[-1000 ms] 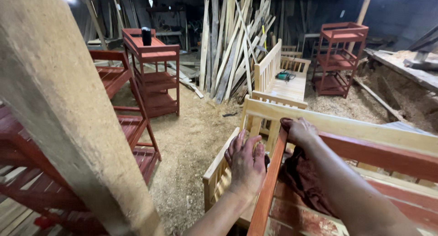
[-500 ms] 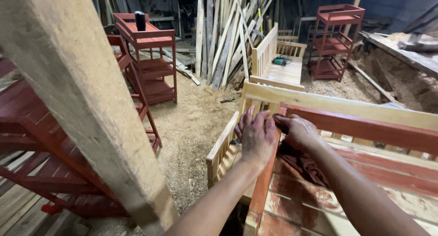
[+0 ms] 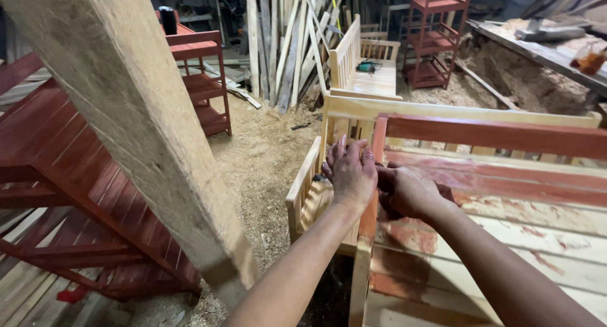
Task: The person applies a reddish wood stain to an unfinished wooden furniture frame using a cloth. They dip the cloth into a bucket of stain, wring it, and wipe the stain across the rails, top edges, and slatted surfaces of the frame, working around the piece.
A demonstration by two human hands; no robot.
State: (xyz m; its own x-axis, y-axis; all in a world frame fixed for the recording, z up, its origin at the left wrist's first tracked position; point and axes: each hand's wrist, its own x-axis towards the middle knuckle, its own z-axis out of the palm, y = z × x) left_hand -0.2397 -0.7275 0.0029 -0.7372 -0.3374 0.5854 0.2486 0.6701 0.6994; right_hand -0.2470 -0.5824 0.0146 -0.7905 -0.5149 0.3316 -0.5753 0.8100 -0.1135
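Flat and spread, the left hand (image 3: 349,170) lies palm-down over the red-stained end rail (image 3: 368,213) of the wooden bench (image 3: 506,238), its fingers fanned forward toward the rail's upright top; it presses rather than grasps. Beside it and touching it, the right hand (image 3: 408,191) curls loosely, knuckles up, over a dark reddish rag (image 3: 447,192) on the bench seat; how tightly it grips cannot be told. Both forearms reach in from the lower edge, the left one nearly straight, the right one angled in from the lower right. Part of the bench is stained red, the rest bare pale wood. A thick leaning timber post (image 3: 126,105) fills the left foreground, with red shelving racks (image 3: 202,80) behind it and sawdust (image 3: 265,169) covering the floor.
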